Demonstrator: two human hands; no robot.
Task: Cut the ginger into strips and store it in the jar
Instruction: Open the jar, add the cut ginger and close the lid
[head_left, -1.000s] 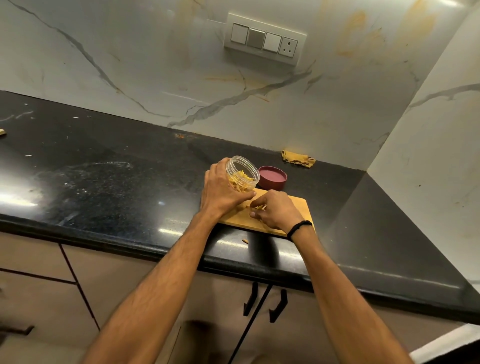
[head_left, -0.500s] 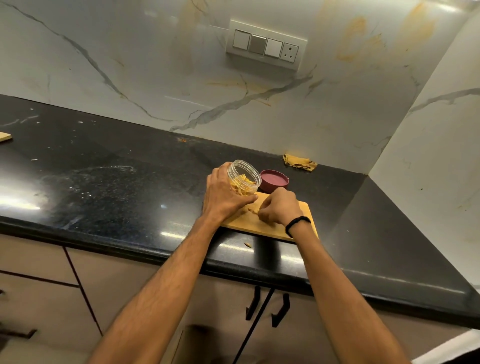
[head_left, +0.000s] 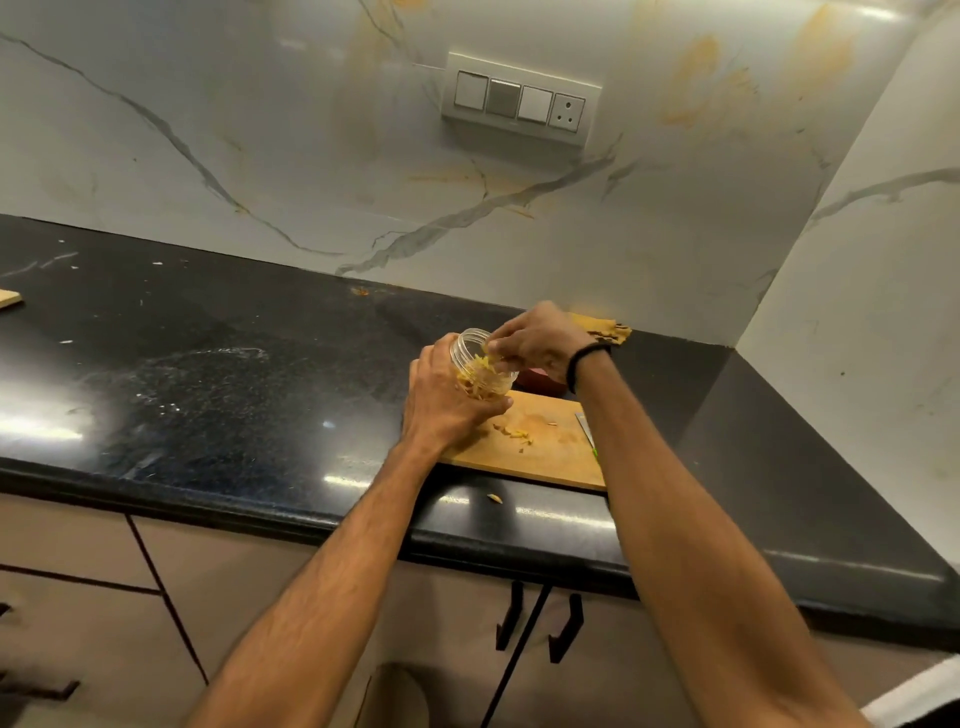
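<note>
Head view shows the left hand (head_left: 449, 400) gripping the tilted jar (head_left: 485, 371) over the far-left corner of the cutting board (head_left: 545, 460) while the right hand (head_left: 540, 343) pinches ginger strips (head_left: 474, 375) at its mouth, so a careless release would likely scatter strips beyond the board's edge.

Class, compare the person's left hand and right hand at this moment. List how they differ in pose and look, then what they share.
The left hand grips the jar round its side; the right hand comes from above, fingertips bunched at its mouth, apparently pinching ginger strips. The right wrist wears a black band; the left wrist is bare. Shared: both meet at the jar, near the cutting board.
</note>
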